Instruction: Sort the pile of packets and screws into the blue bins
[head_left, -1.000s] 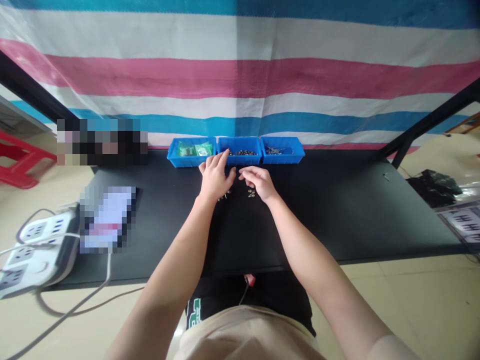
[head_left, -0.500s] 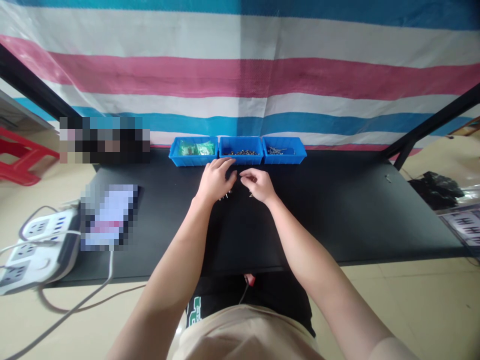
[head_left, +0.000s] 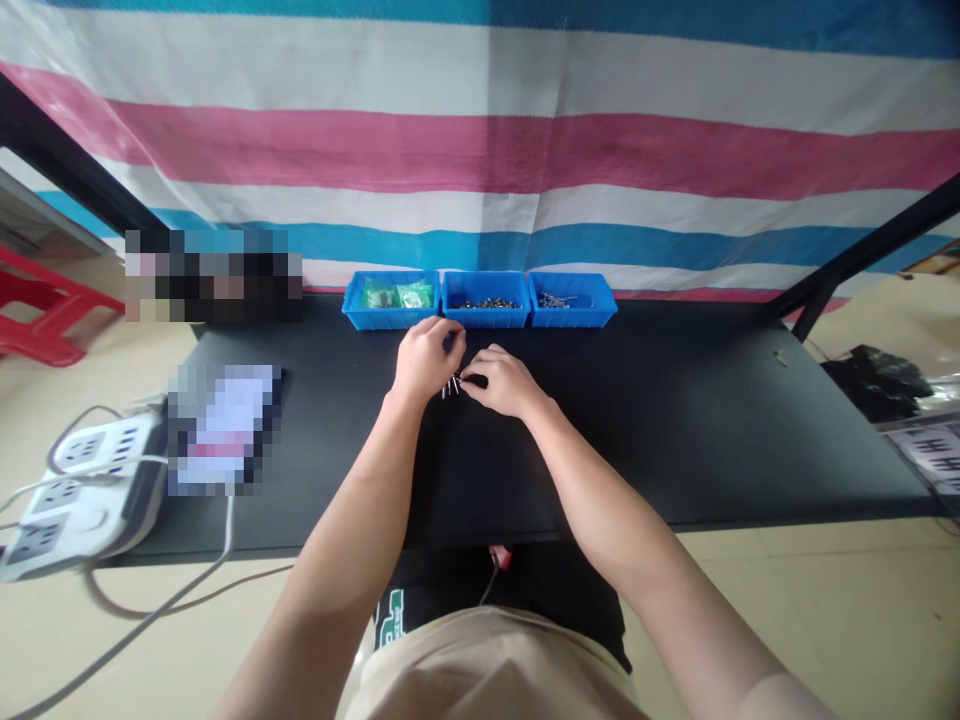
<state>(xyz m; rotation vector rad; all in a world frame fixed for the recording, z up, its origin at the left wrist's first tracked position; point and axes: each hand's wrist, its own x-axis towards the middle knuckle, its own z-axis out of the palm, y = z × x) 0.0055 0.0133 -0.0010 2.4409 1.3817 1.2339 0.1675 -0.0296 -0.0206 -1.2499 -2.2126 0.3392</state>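
My left hand (head_left: pixel 429 357) is over the table just in front of the middle bin, its fingers curled in toward the thumb. Whatever it may hold is hidden. Several small metal screws (head_left: pixel 451 386) stick out below its thumb side. My right hand (head_left: pixel 507 382) reaches in from the right, thumb and index finger pinched at the right end of these screws, on what looks like one of them. Beyond the hands stands the middle blue bin (head_left: pixel 486 318), with small metal fasteners (head_left: pixel 495 304) in it.
The left blue bin (head_left: pixel 391 319) holds green-and-clear packets (head_left: pixel 415 294); the right blue bin (head_left: pixel 574 318) holds longer screws (head_left: pixel 556 299). A phone (head_left: pixel 229 425) on a cable and a power strip (head_left: pixel 82 495) lie left on the black table (head_left: pixel 675 420). A small metal piece (head_left: pixel 781 358) lies far right.
My right hand has moved left to the screws beside my left hand. My left hand's fingers have curled in closer to its thumb. The bins have stayed in place.
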